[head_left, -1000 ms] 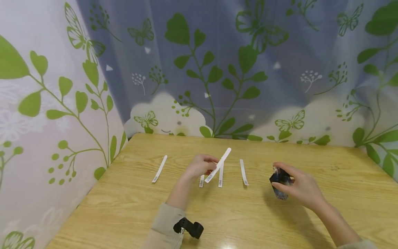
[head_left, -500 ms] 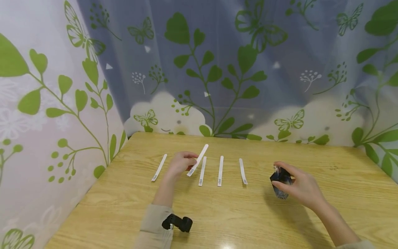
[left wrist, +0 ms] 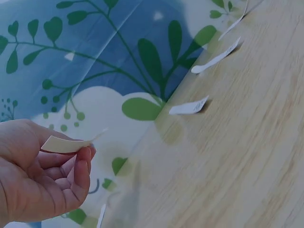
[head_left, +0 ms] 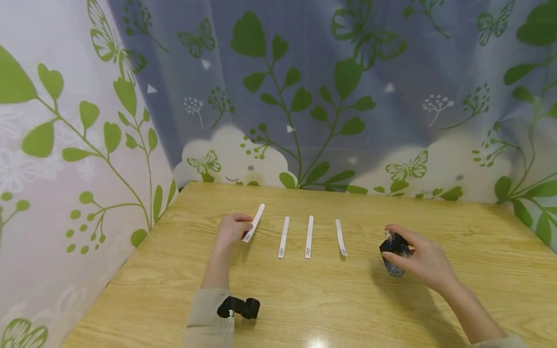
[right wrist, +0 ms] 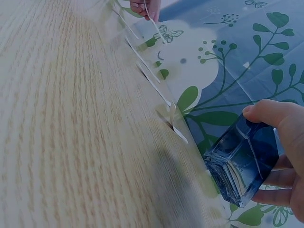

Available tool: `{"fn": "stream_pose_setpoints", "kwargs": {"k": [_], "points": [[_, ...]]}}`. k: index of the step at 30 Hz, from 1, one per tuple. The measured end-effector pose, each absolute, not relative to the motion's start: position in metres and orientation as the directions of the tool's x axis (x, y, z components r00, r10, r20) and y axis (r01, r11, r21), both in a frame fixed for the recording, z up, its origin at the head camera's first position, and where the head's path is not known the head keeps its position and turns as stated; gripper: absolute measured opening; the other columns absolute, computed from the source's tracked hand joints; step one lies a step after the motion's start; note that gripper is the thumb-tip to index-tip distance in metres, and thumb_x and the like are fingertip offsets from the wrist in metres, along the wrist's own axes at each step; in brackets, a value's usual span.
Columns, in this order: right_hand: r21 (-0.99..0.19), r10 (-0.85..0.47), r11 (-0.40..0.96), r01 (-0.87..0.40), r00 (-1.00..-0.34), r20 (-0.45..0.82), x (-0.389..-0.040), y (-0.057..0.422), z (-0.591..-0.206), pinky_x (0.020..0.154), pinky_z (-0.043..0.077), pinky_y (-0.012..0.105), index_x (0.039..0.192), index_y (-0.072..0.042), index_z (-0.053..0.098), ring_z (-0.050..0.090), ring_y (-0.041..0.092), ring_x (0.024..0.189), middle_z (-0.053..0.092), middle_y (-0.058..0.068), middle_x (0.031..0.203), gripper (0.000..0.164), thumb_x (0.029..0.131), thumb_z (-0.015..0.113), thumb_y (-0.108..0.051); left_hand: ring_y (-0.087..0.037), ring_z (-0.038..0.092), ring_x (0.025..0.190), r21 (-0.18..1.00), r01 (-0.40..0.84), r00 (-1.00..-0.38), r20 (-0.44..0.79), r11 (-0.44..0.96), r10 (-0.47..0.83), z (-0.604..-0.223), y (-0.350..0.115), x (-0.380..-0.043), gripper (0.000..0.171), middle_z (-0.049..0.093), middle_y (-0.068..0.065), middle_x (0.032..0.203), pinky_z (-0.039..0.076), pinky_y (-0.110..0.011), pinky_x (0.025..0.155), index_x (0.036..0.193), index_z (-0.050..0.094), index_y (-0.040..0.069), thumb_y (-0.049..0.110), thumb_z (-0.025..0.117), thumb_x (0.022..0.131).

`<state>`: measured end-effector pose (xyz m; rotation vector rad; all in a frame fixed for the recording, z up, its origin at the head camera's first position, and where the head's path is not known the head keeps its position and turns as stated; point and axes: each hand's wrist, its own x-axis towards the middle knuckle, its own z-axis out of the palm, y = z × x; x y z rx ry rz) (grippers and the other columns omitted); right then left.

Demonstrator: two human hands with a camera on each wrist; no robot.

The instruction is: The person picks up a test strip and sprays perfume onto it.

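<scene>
My left hand (head_left: 230,232) pinches a white paper test strip (head_left: 254,223) between thumb and fingers at the table's left, holding it raised and tilted. The left wrist view shows this strip (left wrist: 66,144) nearly edge-on. To its right, three more test strips lie roughly parallel: one (head_left: 284,238), a middle one (head_left: 309,238) and a slightly bent one (head_left: 341,238). Another strip (left wrist: 101,216) shows at the bottom of the left wrist view; the hand hides it in the head view. My right hand (head_left: 428,263) grips a dark blue glass perfume bottle (head_left: 395,256) above the table.
The wooden table (head_left: 330,299) runs back to a blue and white curtain (head_left: 313,96) with leaf prints. A pale printed curtain (head_left: 78,159) borders the left side. A black wrist camera (head_left: 239,308) sits on the left sleeve.
My left hand has moved left with its test strip, past the lying strips, and now covers the leftmost one. The right hand and perfume bottle stay in place.
</scene>
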<state>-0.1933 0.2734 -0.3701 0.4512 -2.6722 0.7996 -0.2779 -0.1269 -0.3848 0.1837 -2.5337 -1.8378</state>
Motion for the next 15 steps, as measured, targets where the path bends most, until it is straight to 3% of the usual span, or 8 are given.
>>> {"fn": "stream_pose_setpoints", "kwargs": {"k": [6,15], "points": [[-0.464,-0.215,0.792,-0.397,-0.892,0.397,-0.194,0.273,-0.37,0.059,0.053,0.033,0.13,-0.009,0.051,0.063,0.034,0.088,0.055,0.022,0.123,0.059,0.08,0.074,-0.029,-0.012,0.054,0.066,0.954,-0.143,-0.982,-0.104,0.264,-0.155,-0.391,-0.135,-0.28,0.022,0.062,-0.019,0.097,0.045,-0.02,0.058,0.103,0.064,-0.01,-0.006,0.06,0.082],[-0.479,-0.22,0.786,-0.39,-0.902,0.373,-0.194,0.271,-0.37,0.062,0.054,0.035,0.131,-0.009,0.051,0.061,0.037,0.094,0.054,0.022,0.124,0.061,0.08,0.074,-0.031,-0.009,0.052,0.059,0.959,-0.192,-0.968,-0.151,0.208,-0.2,-0.401,-0.14,-0.281,0.021,0.059,-0.01,0.076,0.045,-0.018,0.053,0.1,0.064,-0.013,-0.009,0.061,0.079]]}}
